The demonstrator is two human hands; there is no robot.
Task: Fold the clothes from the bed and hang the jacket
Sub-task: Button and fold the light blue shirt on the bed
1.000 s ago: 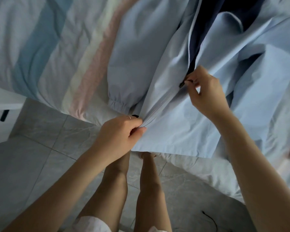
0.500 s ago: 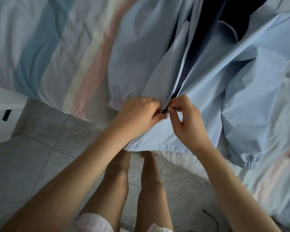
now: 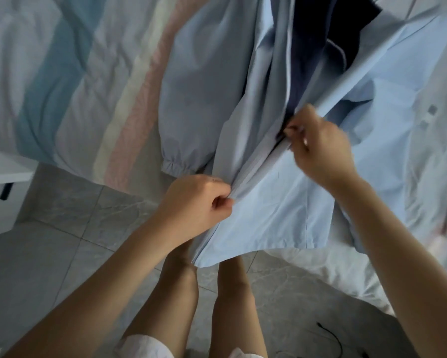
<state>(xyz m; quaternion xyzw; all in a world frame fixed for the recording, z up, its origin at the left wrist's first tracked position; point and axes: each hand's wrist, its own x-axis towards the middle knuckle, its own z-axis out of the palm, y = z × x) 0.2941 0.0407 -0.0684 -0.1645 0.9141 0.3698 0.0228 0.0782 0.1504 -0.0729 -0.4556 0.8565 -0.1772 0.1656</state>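
Striped bed (image 3: pixel 69 81), unreadable jacket (image 3: pixel 281 202) tags (image 3: pixel 428 117)

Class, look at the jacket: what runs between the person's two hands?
In the head view, the closed zipper runs between the left hand and right hand.

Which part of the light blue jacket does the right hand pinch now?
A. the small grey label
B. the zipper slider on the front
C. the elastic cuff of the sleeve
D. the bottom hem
B: the right hand pinches the zipper slider on the front of the light blue jacket, with closed zipper below it and the front open above.
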